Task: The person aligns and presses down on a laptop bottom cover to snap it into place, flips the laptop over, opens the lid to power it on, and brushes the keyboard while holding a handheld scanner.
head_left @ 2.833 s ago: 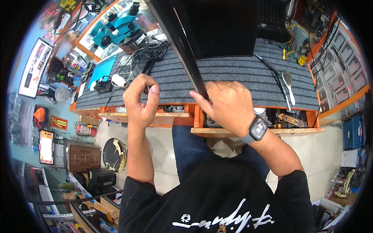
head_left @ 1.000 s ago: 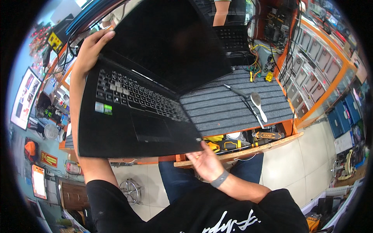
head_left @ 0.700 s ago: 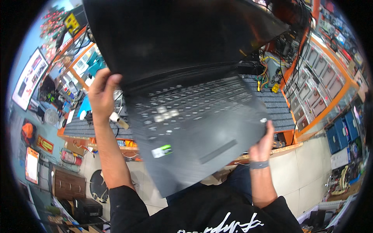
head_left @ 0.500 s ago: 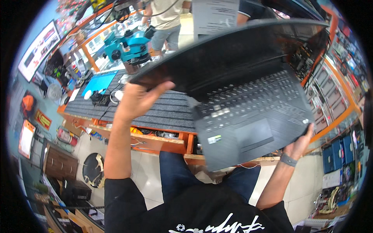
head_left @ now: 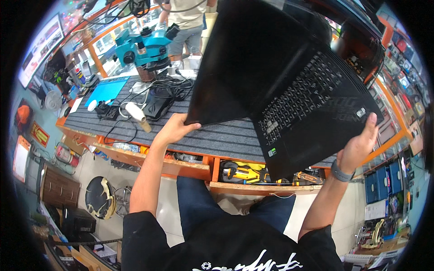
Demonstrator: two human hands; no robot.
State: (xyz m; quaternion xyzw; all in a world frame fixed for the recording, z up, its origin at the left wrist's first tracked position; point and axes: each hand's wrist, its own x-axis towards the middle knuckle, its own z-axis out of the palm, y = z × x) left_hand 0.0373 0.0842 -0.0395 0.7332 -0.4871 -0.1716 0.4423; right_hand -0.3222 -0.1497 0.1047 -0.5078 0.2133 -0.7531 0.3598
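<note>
An open black laptop point(head_left: 312, 126) is held up at a tilt over the workbench, its dark screen point(head_left: 230, 67) swung to the left and its keyboard facing me. My left hand point(head_left: 175, 128) grips the lower left corner of the screen, thumb on the front and fingers behind. On the other side my right hand point(head_left: 360, 142) holds the right edge of the base near the palm rest, its thumb on top; the remaining fingers are partly hidden beneath. Below the laptop's near corner, a pulled-out drawer shows a yellow and black power tool point(head_left: 244, 172).
A striped grey mat point(head_left: 217, 140) covers the bench. To the left stand a teal microscope point(head_left: 144, 47), a black power adapter with cables point(head_left: 156, 106), a white hot-air handpiece point(head_left: 135, 112) and a blue mat point(head_left: 106, 92). A second open drawer point(head_left: 176, 167) juts toward my lap. Beyond the bench stands a person point(head_left: 186, 27).
The laptop has turned and tilted, its screen now more upright and leftward. My left hand has moved slightly down and right, while my right hand has risen. The drawer with the power tool has come into view.
</note>
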